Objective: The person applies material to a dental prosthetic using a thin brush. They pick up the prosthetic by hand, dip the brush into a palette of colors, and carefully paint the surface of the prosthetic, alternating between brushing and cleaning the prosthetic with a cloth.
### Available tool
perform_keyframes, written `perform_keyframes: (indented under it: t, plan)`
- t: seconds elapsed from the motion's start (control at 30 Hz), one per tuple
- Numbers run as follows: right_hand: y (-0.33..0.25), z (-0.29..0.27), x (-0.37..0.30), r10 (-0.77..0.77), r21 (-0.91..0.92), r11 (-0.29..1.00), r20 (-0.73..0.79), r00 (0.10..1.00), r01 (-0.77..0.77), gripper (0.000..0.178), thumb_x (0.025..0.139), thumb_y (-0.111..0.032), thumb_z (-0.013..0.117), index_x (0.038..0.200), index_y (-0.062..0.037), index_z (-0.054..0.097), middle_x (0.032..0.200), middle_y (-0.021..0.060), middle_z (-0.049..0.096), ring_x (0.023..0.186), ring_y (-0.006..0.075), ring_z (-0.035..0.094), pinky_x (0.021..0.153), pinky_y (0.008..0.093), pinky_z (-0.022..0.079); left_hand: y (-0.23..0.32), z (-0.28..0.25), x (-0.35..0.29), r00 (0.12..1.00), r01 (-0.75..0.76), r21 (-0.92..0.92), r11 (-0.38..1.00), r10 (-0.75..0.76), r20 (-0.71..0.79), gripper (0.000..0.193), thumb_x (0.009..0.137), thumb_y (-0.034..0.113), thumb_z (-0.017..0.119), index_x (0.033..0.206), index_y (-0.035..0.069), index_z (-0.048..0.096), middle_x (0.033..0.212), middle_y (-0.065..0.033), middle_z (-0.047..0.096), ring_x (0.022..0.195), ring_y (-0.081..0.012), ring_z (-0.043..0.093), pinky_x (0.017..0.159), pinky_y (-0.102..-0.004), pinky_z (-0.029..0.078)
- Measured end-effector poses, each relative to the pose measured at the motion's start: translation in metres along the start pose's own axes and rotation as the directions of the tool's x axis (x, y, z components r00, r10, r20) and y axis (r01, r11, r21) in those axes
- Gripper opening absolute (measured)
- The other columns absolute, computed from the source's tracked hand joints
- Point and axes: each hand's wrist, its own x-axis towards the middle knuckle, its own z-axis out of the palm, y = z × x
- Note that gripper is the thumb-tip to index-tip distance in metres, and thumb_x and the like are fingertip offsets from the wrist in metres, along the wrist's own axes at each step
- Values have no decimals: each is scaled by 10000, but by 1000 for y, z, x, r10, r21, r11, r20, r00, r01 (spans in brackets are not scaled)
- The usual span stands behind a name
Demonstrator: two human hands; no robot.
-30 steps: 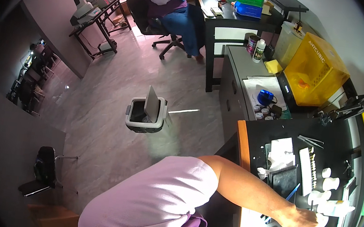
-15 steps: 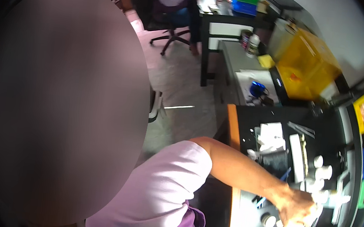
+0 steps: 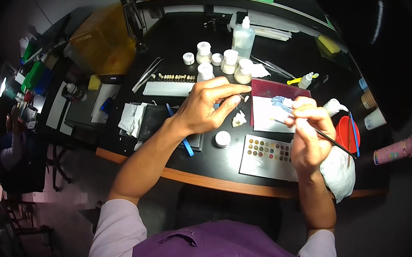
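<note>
- The right hand point(image 3: 311, 132) is raised over the worktop point(image 3: 202, 162), its fingers pinching a thin dark brush point(image 3: 337, 144) by the shaft.
- The brush slants in the air, its pale tip pointing left, seen against a white sheet point(image 3: 261, 120) on a maroon folder point(image 3: 270, 87).
- The left hand point(image 3: 203, 108) hangs left of the folder, index finger and thumb stretched out with their tips near each other; I cannot tell whether they grip anything.
- A small pale piece point(image 3: 246, 98) shows just beside those fingertips; whether they touch it is unclear.
- Below that hand are an irregular cream-coloured lump point(image 3: 238, 119) and a round white-topped jar point(image 3: 222, 139).
- In front of the right hand lies a pale palette point(image 3: 262, 169) with rows of coloured dots, partly hidden by that hand.
- A red round dish point(image 3: 345, 127) and a crumpled white bag point(image 3: 340, 175) are right of the right hand.
- Behind the left hand stand white-capped jars point(image 3: 229, 63) and a clear squeeze bottle point(image 3: 243, 41).
- Further left, a row of tooth-shaped tabs point(image 3: 173, 77) lies along a white strip point(image 3: 165, 89), with metal tweezers point(image 3: 146, 76) alongside.
</note>
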Motion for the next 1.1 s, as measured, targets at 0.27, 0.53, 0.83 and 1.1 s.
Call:
perform_keyframes:
  t: [0.27,0.53,0.83,1.1]
  plan:
    - [14,35,6,-163,41,986,75,984,160,168,845,115,713,945,10,629,976,128,684,1105,276,676,975,403,563,17,-7,-6,998,-32,-52,998,34,45,302,956,81,696,1246,36,765,759,-47,570,681,-148,521,621,-303,418]
    - [24,36,-3,-245,-34,968,73,967,248,195,769,141,699,818,-13,591,772,86,649,1062,349,711,888,419,587,16,0,-8,997,-15,-108,994,23,69,294,942,92,756,1231,45,777,810,-72,638,724,-166,610,663,-313,504]
    - [24,33,-6,-239,-79,966,86,967,245,181,756,120,709,828,-9,605,771,98,655,1036,336,716,786,371,565,17,2,-8,997,-7,-125,992,17,81,250,939,84,759,1175,6,782,815,-77,641,703,-168,616,629,-312,494]
    - [21,36,-6,-316,-212,918,126,941,336,188,695,107,697,800,-14,598,740,92,649,964,328,718,843,422,589,16,2,-9,996,-25,-125,992,36,86,246,934,73,756,1173,18,785,792,-66,619,675,-162,588,615,-311,481]
